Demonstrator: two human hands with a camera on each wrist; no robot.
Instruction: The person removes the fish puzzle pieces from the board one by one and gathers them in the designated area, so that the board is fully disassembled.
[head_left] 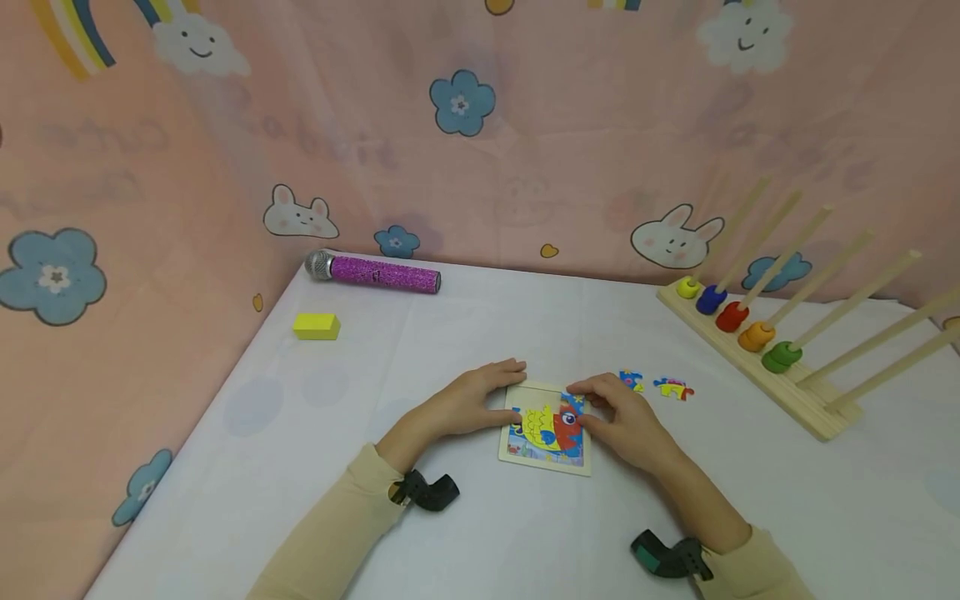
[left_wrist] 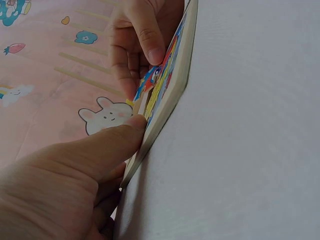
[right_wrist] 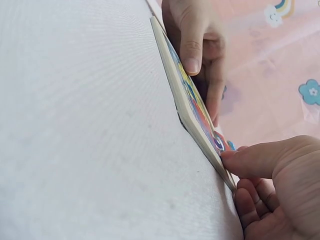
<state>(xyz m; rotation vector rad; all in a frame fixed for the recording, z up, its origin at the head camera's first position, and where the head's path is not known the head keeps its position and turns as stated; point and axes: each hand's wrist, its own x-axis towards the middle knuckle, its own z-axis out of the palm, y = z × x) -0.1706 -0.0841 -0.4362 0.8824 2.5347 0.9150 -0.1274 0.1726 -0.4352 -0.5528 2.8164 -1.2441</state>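
A square wooden jigsaw puzzle board (head_left: 545, 469) lies on the white table, its picture a yellow and red fish-like figure on blue. My left hand (head_left: 468, 400) holds the board's left side, thumb over the rim and fingers along the outer edge. At the upper right corner, my right hand (head_left: 626, 421) pinches a blue and red puzzle piece (left_wrist: 145, 82) between thumb and fingers. That piece sits slightly raised above the board in the left wrist view. The upper left of the board shows bare wood. Two loose puzzle pieces (head_left: 675, 388) lie just beyond the right hand.
A wooden peg stand (head_left: 757, 367) with coloured beads stands at the right. A purple glitter microphone (head_left: 382, 273) lies at the back left, with a yellow block (head_left: 317, 327) in front of it. A pink patterned cloth (head_left: 540, 167) hangs behind the table.
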